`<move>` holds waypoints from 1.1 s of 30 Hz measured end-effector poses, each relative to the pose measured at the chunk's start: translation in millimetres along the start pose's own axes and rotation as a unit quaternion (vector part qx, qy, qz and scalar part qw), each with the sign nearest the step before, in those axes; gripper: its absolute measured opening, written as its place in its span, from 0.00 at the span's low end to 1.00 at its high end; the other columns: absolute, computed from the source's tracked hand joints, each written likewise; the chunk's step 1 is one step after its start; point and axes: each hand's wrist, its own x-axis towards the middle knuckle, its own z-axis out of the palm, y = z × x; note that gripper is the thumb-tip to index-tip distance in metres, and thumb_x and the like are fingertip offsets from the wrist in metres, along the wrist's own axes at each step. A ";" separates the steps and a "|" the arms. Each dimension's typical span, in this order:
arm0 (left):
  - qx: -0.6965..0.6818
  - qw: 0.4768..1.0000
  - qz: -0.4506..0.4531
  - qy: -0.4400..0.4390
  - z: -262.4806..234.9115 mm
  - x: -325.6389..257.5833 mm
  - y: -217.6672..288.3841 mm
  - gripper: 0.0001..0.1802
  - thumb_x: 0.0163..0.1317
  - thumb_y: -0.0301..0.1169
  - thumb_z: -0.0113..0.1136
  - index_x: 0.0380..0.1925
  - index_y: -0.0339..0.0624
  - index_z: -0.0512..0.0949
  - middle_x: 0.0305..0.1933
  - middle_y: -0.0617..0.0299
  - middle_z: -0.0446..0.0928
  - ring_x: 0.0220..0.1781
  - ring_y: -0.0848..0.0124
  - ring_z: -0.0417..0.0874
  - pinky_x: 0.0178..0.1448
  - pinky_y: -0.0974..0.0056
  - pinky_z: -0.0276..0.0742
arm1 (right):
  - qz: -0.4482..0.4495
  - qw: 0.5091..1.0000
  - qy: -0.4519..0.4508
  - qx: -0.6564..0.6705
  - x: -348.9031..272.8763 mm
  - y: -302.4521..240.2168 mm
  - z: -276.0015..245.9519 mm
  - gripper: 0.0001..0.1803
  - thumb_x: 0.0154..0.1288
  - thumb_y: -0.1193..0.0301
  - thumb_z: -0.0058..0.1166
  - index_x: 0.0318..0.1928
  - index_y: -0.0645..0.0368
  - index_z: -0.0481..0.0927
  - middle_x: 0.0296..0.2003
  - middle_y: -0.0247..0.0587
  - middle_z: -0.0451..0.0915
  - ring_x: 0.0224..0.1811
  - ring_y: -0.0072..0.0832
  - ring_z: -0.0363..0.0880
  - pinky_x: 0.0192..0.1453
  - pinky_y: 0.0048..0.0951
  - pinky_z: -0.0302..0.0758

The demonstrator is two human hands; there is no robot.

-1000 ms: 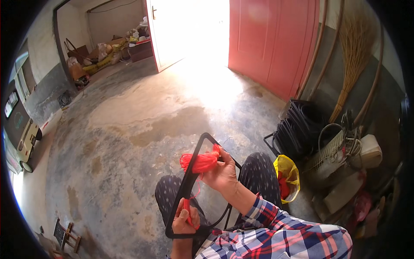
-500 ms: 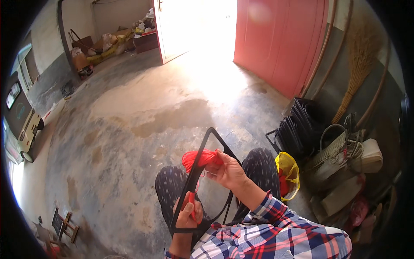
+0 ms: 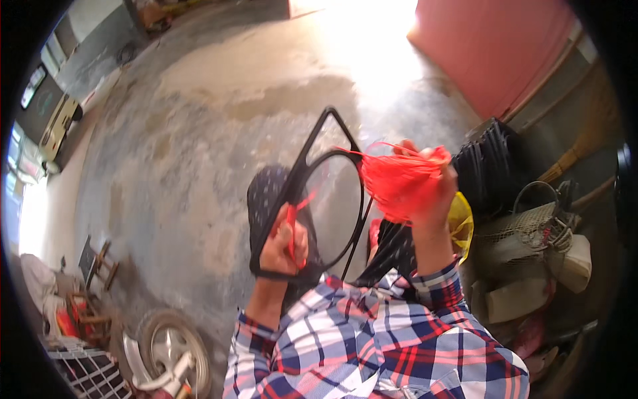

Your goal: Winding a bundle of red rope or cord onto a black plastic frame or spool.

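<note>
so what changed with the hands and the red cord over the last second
The right hand has lifted the bundle of red cord up and out to the right, off the black frame, drawing a strand across it. The left hand keeps its grip on the frame's lower left edge, a red strand under its fingers. The frame still rests tilted on the lap.

I make out few packages here. A yellow plastic bag (image 3: 460, 223) sits on the floor just right of my knee, against the black stacked frames. Near the right wall's foot lie a pale cardboard box (image 3: 517, 298) and a cream plastic jug (image 3: 575, 263), both blurred.
</note>
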 end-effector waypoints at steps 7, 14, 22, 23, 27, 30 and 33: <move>-0.076 0.997 0.019 -0.014 -18.6 2.4 2.6 0.21 0.70 0.36 0.55 0.63 0.60 0.73 0.26 0.62 0.65 0.19 0.73 0.63 0.17 0.72 0.61 | 0.214 0.941 -0.213 0.150 -17.1 -6.1 -18.6 0.25 0.78 0.47 0.33 0.46 0.57 0.69 0.20 0.32 0.71 0.17 0.24 0.64 0.37 0.32 0.68; -0.076 0.997 0.033 0.009 -22.9 0.7 11.7 0.21 0.70 0.36 0.54 0.63 0.60 0.74 0.27 0.61 0.65 0.20 0.72 0.63 0.17 0.71 0.61 | 0.346 0.936 -0.056 -0.024 -55.1 28.4 -54.6 0.21 0.75 0.50 0.43 0.43 0.56 0.72 0.16 0.32 0.67 0.13 0.24 0.62 0.24 0.31 0.64; -0.052 0.998 -0.009 0.040 -11.7 -7.5 24.2 0.22 0.70 0.50 0.48 0.59 0.59 0.76 0.27 0.58 0.67 0.21 0.67 0.66 0.19 0.64 0.67 | 0.520 0.840 -0.070 -0.133 -78.6 84.7 -46.0 0.19 0.70 0.60 0.57 0.54 0.57 0.74 0.29 0.26 0.73 0.21 0.15 0.71 0.23 0.20 0.68; -0.052 0.998 -0.015 0.043 -11.1 -7.6 25.0 0.23 0.69 0.52 0.47 0.58 0.59 0.76 0.28 0.57 0.68 0.22 0.67 0.67 0.20 0.62 0.68 | 0.526 0.831 -0.101 -0.148 -78.7 89.7 -48.3 0.19 0.70 0.61 0.58 0.54 0.58 0.74 0.31 0.26 0.74 0.22 0.15 0.72 0.23 0.19 0.69; -0.027 0.991 -0.026 0.126 9.7 9.8 49.3 0.35 0.67 0.61 0.46 0.57 0.42 0.73 0.36 0.51 0.75 0.28 0.63 0.75 0.28 0.60 0.76 | 0.570 0.807 -0.090 -0.122 -80.3 101.3 -56.3 0.19 0.69 0.61 0.58 0.54 0.59 0.75 0.31 0.28 0.76 0.24 0.15 0.75 0.25 0.19 0.74; 0.067 0.985 -0.124 0.101 -24.2 25.6 64.1 0.30 0.71 0.54 0.46 0.51 0.34 0.71 0.38 0.49 0.78 0.30 0.63 0.79 0.34 0.56 0.81 | 0.601 0.793 -0.079 -0.063 -81.6 101.3 -63.8 0.20 0.69 0.61 0.58 0.54 0.60 0.74 0.31 0.28 0.77 0.26 0.17 0.77 0.27 0.20 0.78; 0.095 0.976 -0.174 0.094 -33.1 32.2 71.8 0.18 0.71 0.39 0.48 0.46 0.32 0.72 0.39 0.47 0.80 0.30 0.63 0.82 0.36 0.56 0.84 | 0.588 0.801 -0.052 -0.098 -80.5 100.3 -60.9 0.20 0.69 0.61 0.58 0.55 0.60 0.75 0.32 0.29 0.78 0.26 0.17 0.77 0.28 0.21 0.78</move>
